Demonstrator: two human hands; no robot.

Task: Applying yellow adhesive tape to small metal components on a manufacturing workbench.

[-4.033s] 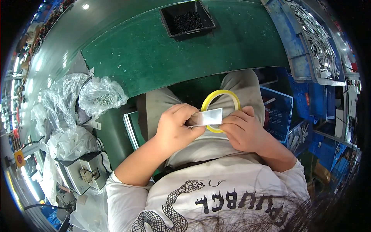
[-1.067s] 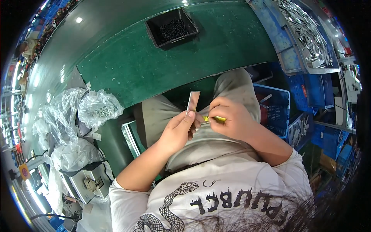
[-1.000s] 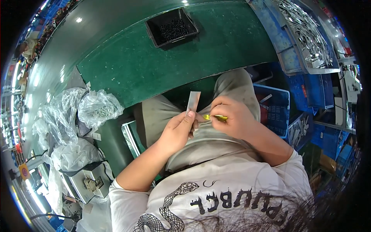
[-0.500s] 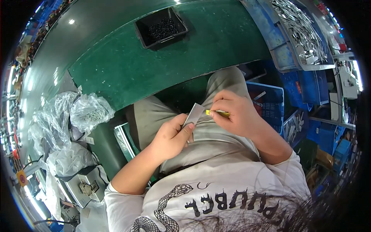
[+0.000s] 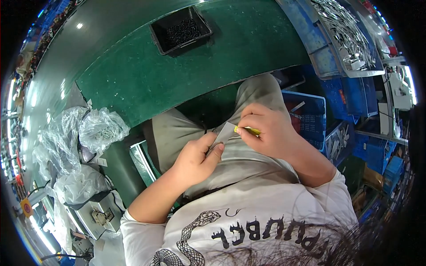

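I have the flat metal strip (image 5: 224, 134) held above the lap, slanting up from my left hand (image 5: 196, 160), the thumb along its near part and the curled fingers behind. I judge it light and stiff, with smooth faces that could slip; the long edges look like the safest hold, leaving the upper face free. My right hand (image 5: 267, 130) pinches a narrow piece of yellow tape (image 5: 253, 131), probably the roll seen edge-on, which I expect to be light and tacky. Its tip sits at the strip's far end, though from this height I can't tell whether they touch. Beyond the knees, the green tabletop (image 5: 248, 42) carries a black bin (image 5: 188, 44) of small black parts (image 5: 183, 31); on the left lies a clear plastic bag (image 5: 104, 124), on the right a blue crate (image 5: 325, 111).
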